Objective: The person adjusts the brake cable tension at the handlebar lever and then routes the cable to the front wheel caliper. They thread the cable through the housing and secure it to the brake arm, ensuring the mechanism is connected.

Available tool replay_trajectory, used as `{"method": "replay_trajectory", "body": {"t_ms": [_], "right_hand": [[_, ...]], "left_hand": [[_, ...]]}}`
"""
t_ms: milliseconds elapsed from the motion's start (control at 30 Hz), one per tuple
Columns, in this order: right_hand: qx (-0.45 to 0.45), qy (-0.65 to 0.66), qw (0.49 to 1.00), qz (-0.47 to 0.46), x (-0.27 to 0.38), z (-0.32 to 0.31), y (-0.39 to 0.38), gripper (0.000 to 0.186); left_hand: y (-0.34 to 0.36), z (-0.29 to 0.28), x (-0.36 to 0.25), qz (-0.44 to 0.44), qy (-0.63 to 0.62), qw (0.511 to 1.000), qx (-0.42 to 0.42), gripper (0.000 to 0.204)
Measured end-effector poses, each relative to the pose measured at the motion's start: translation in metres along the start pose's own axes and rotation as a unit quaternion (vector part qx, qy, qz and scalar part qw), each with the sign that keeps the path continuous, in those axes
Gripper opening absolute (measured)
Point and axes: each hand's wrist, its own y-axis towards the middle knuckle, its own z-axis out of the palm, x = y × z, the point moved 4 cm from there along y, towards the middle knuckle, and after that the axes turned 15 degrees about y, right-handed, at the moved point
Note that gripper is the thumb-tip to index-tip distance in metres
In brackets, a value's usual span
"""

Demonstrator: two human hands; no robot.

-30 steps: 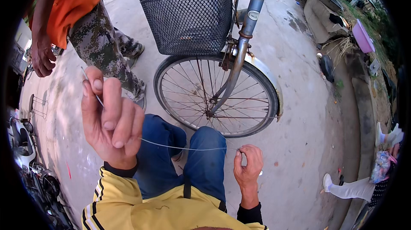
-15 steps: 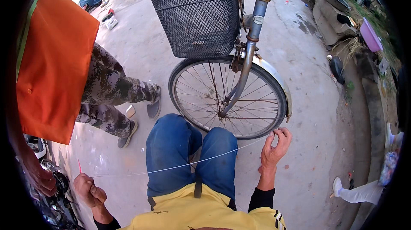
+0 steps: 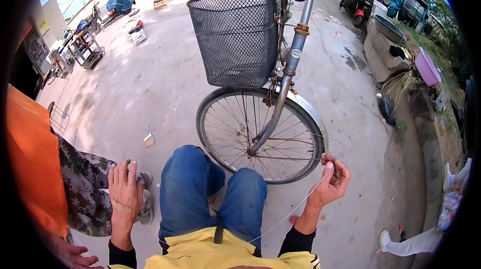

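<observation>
My right hand [image 3: 328,184] is pinched shut on a thin white string [image 3: 294,209], close to the front wheel's right edge. From these fingers the string slants down left to my lap, and a fine loop of it curls beside the fender. My left hand [image 3: 125,189] is raised left of my knees, fingers stretched up and nothing in it; a tan strip crosses its wrist. Ahead of my bent knees stands a bicycle's front wheel [image 3: 205,141] with rusty spokes and a silver fender [image 3: 306,107]. A black mesh basket [image 3: 233,38] hangs above it.
A person in an orange vest [image 3: 35,154] stands close at my left, one hand [image 3: 72,254] low. At right are another person's white-clad leg [image 3: 413,244], a ditch [image 3: 421,169] and a pink basin [image 3: 427,66]. A small tan block [image 3: 149,140] lies on the concrete.
My left hand has let go of the string and a thin pink piece, opened, and moved right and up. My right hand still pinches the string, now slack. The person in orange has shifted lower left in view.
</observation>
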Motion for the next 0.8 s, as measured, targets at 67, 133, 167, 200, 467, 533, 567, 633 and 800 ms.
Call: {"method": "replay_trajectory", "body": {"t_ms": [67, 133, 167, 200, 467, 533, 567, 633, 800], "right_hand": [[0.024, -0.004, 0.999, -0.027, 0.004, 0.007, -0.002, 0.02], [0.057, -0.008, 0.996, -0.061, 0.003, 0.015, -0.003, 0.021], [0.08, -0.014, 0.993, -0.082, 0.008, 0.028, -0.003, 0.022], [0.102, -0.021, 0.99, -0.093, 0.008, 0.039, -0.004, 0.022], [0.13, -0.053, 0.987, -0.083, -0.005, 0.064, -0.005, 0.02], [0.076, -0.022, 0.997, -0.02, -0.018, 0.059, -0.001, 0.018], [0.064, -0.034, 0.997, -0.015, -0.023, 0.059, 0.005, 0.015], [0.049, -0.035, 0.998, 0.012, -0.032, 0.066, 0.02, 0.016], [0.039, -0.038, 0.998, 0.041, -0.062, 0.077, 0.06, 0.016]], "left_hand": [[0.031, -0.016, -0.033, -0.012, -0.232, 0.973, 0.002, 0.054], [0.052, -0.02, -0.073, 0.074, -0.488, 0.867, 0.077, 0.058], [0.06, -0.022, -0.098, 0.095, -0.586, 0.794, 0.128, 0.06], [0.067, -0.024, -0.127, 0.117, -0.675, 0.707, 0.175, 0.063], [0.085, -0.034, -0.216, 0.129, -0.774, 0.506, 0.357, 0.042], [0.082, -0.045, -0.201, 0.177, -0.712, 0.623, 0.273, 0.032], [0.071, -0.044, -0.195, 0.214, -0.687, 0.652, 0.241, 0.031], [0.049, -0.039, -0.184, 0.294, -0.606, 0.72, 0.168, 0.027], [0.014, -0.032, -0.144, 0.316, -0.454, 0.833, -0.009, 0.031]]}}
